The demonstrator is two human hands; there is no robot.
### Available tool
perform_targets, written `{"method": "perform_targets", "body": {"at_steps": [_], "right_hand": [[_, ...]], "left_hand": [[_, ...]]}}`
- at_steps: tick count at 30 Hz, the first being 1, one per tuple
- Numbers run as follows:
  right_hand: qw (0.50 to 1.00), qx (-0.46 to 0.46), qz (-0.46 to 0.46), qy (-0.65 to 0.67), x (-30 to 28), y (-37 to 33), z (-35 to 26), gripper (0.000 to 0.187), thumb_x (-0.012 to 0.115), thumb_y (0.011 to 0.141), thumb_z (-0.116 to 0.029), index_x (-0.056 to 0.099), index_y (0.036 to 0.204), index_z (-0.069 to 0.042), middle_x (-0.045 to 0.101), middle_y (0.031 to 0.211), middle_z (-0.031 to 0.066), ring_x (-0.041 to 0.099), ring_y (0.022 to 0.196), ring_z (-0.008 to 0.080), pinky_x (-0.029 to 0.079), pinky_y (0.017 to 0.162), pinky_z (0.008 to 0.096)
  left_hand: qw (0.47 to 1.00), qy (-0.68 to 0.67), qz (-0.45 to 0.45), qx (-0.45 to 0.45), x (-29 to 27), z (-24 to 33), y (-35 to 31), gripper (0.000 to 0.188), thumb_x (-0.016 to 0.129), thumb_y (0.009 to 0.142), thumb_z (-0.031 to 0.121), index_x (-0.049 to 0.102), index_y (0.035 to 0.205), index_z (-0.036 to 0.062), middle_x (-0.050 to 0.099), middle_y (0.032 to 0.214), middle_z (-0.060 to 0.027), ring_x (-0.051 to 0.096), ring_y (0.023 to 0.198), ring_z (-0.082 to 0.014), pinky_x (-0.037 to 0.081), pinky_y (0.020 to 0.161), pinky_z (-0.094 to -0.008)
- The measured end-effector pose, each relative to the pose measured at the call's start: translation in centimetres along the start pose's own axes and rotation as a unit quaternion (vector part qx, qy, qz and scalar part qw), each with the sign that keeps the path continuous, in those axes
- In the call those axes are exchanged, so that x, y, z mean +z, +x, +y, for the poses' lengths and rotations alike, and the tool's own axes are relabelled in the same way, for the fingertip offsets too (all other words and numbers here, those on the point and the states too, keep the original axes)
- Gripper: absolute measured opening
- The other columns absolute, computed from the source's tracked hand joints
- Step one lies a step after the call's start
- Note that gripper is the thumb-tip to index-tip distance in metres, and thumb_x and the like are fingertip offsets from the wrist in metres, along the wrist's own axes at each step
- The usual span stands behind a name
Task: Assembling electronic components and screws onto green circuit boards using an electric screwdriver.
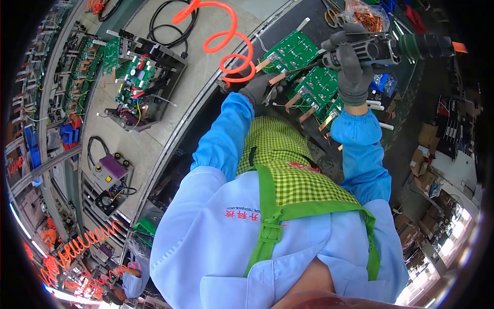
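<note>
My right hand [355, 77], in a dark grey glove, is wrapped round a grey and black power screwdriver [383, 50]. Its long thin bit [303, 68] points left toward a copper strip [278, 78] on a green circuit board [293, 51]. By that strip is my left hand [261, 88], gloved too, with its fingers curled. A small silver piece like an open-end wrench [267, 95] sticks out from them; the grip is partly hidden. A second green circuit board [318, 87] with copper strips lies close to the right hand.
An orange coiled hose [234, 33] hangs beside the left hand. Scissors [333, 18] and a bag of copper parts [368, 20] lie at the far end. On the left bench stand a circuit assembly [136, 77], a black cable [172, 26] and a purple-topped box [112, 167].
</note>
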State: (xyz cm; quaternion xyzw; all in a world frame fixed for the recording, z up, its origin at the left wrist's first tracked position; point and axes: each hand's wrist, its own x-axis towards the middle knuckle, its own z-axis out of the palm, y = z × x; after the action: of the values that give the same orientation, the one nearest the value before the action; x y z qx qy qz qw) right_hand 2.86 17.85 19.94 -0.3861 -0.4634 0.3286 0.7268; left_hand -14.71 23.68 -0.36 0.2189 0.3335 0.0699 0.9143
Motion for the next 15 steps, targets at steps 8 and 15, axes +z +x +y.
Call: {"method": "perform_targets", "body": {"at_steps": [8, 15], "right_hand": [[0.999, 0.025, -0.02, 0.017, 0.0, -0.4, -0.2, 0.039, 0.056, 0.086, -0.013, 0.047, 0.123, -0.002, 0.062, 0.098, 0.0064, 0.062, 0.085, 0.019, 0.052, 0.076, 0.0374], [0.994, -0.021, -0.003, -0.106, 0.7, 0.0, -0.6, 0.037, 0.055, 0.086, -0.014, 0.049, 0.12, -0.001, 0.062, 0.095, 0.0067, 0.063, 0.083, 0.0181, 0.053, 0.073, 0.0339]], "left_hand": [[0.985, 0.165, -0.056, 0.012, -1.1, 1.1, 0.6, 0.03, 0.049, 0.094, 0.028, 0.057, 0.114, 0.0072, 0.058, 0.084, 0.0007, 0.053, 0.066, -0.0043, 0.041, 0.05, -0.0168], [0.996, 0.038, -0.082, -0.015, -1.4, 0.6, 1.1, 0.03, 0.053, 0.091, 0.026, 0.059, 0.105, 0.0009, 0.06, 0.083, -0.0045, 0.056, 0.066, -0.0075, 0.044, 0.05, -0.0183]]}}
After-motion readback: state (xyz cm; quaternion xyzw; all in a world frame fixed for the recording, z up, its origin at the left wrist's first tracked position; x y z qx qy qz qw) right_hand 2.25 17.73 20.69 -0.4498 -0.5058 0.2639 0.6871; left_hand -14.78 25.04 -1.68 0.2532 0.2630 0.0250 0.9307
